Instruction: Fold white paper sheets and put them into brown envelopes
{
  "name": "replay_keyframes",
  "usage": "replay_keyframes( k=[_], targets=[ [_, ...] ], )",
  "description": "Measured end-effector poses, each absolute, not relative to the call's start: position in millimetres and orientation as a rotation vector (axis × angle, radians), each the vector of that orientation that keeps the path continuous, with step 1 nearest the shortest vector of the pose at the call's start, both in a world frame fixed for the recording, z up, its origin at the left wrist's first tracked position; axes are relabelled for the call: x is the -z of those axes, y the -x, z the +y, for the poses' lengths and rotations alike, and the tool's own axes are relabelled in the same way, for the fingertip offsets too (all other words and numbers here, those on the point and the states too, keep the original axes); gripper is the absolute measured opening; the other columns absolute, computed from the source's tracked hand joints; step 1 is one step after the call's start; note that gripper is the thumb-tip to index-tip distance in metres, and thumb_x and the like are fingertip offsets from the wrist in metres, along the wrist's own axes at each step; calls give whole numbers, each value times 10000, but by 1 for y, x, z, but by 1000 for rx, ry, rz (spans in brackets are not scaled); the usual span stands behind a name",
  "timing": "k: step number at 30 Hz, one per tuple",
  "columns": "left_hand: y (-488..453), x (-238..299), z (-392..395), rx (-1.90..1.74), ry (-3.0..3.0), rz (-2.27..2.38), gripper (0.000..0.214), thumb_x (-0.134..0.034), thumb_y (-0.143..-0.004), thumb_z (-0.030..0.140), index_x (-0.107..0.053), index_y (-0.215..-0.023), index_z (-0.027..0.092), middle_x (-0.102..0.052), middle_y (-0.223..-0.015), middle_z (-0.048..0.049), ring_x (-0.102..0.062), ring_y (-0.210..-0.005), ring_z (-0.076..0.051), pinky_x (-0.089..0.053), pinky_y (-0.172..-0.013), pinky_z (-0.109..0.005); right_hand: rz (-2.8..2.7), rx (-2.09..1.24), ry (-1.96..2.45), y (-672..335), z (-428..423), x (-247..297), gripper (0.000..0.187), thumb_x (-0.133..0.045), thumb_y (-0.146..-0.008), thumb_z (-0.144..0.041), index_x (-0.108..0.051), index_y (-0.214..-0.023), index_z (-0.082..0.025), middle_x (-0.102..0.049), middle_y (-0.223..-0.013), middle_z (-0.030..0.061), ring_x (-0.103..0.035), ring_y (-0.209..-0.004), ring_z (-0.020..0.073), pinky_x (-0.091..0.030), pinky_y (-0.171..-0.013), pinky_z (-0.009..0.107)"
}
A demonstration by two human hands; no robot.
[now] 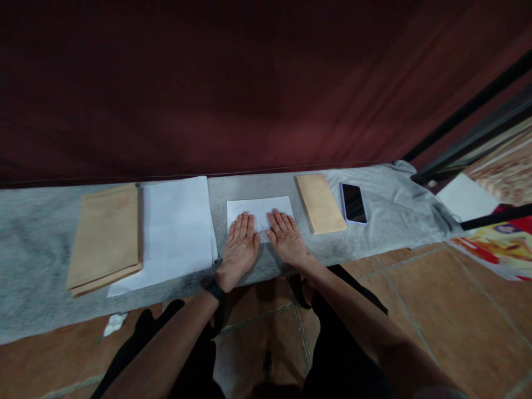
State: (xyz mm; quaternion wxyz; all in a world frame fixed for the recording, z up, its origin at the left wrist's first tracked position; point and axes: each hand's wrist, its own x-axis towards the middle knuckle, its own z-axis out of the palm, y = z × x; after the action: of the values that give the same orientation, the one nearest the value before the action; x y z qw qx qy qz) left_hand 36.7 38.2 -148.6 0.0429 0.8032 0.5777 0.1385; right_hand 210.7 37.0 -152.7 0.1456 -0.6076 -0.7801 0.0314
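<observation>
A folded white sheet of paper (260, 206) lies on the grey cloth in front of me. My left hand (241, 244) rests flat on its left part, fingers stretched out and pointing away from me. On the right part, my right hand (286, 237) is pressed down in the same way, palm on the paper. Between the two hands a strip of the sheet shows. To the right sits a stack of small brown envelopes (322, 205). Left of my hands lies a stack of larger white paper sheets (177, 227), partly under large brown envelopes (106, 233).
A phone (354, 203) with a dark screen lies right of the small envelopes. The grey cloth (390, 205) covers a long, narrow surface against a dark red curtain (249, 100). Below is a tiled floor (453, 310) with a crumpled white tissue (115, 324). Dark bars (474, 111) stand at the right.
</observation>
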Motion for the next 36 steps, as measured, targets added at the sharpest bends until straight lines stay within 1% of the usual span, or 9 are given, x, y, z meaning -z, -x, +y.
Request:
replay_keyframes(
  k=[8, 13, 21, 24, 26, 29, 32, 34, 36],
  targets=[
    [-31, 149, 40, -475, -2367, 1866, 639, -319, -1022, 335, -304, -1582, 27, -259, -1671, -207, -212, -1573, -305, -229, -1272, -529, -2214, -76, 1860, -225, 44, 152, 588, -328, -1088, -402, -341, -1597, -109, -305, -1669, 120, -297, -1548, 263, -248, -1263, 452],
    [-28, 147, 41, -461, -2332, 1894, 649, -321, -1016, 335, -316, -1565, -10, -287, -1655, -238, -228, -1568, -316, -224, -1272, -526, -2189, -72, 1902, -231, 45, 150, 606, -329, -1086, -413, -346, -1589, -74, -303, -1666, 138, -319, -1536, 282, -281, -1251, 460],
    [-21, 147, 41, -461, -2324, 1930, 645, -299, -1023, 335, -319, -1556, -27, -299, -1646, -254, -239, -1562, -334, -247, -1263, -538, -2160, -46, 1916, -236, 45, 149, 616, -371, -1079, -421, -367, -1576, -58, -326, -1655, 159, -351, -1520, 301, -290, -1251, 462],
    [-22, 144, 40, -509, -2338, 1926, 651, -311, -1020, 331, -295, -1569, -19, -296, -1650, -247, -214, -1570, -328, -216, -1276, -542, -2132, -74, 1933, -236, 47, 147, 612, -373, -1077, -405, -376, -1569, -40, -343, -1642, 185, -352, -1520, 307, -290, -1250, 483],
    [-27, 142, 39, -556, -2372, 1888, 647, -307, -1021, 320, -268, -1587, 9, -279, -1662, -225, -189, -1578, -310, -198, -1283, -547, -2113, -103, 1935, -234, 50, 144, 613, -362, -1078, -402, -377, -1567, -34, -347, -1637, 198, -343, -1525, 310, -287, -1249, 498],
    [-40, 138, 38, -577, -2438, 1770, 631, -298, -1028, 309, -251, -1602, 49, -275, -1673, -193, -176, -1582, -284, -209, -1286, -536, -2123, -167, 1869, -226, 55, 139, 606, -310, -1085, -405, -368, -1575, -55, -328, -1652, 174, -300, -1546, 293, -275, -1255, 502],
    [-55, 138, 39, -534, -2486, 1659, 616, -293, -1024, 271, -272, -1589, 27, -290, -1667, -202, -174, -1581, -283, -216, -1288, -521, -2159, -252, 1763, -214, 59, 134, 591, -250, -1093, -407, -385, -1574, -91, -336, -1659, 130, -277, -1557, 252, -263, -1268, 467],
    [-62, 140, 42, -502, -2505, 1609, 611, -289, -1010, 225, -277, -1582, 8, -290, -1663, -216, -174, -1581, -285, -221, -1286, -520, -2183, -300, 1712, -207, 60, 133, 590, -236, -1096, -409, -397, -1568, -94, -351, -1654, 121, -274, -1558, 232, -259, -1274, 437],
    [-66, 144, 45, -472, -2521, 1564, 615, -306, -998, 205, -281, -1582, 15, -295, -1661, -218, -182, -1579, -287, -227, -1282, -527, -2203, -323, 1684, -201, 62, 133, 587, -238, -1099, -407, -406, -1563, -89, -360, -1651, 119, -279, -1556, 228, -247, -1280, 420]
  ],
)
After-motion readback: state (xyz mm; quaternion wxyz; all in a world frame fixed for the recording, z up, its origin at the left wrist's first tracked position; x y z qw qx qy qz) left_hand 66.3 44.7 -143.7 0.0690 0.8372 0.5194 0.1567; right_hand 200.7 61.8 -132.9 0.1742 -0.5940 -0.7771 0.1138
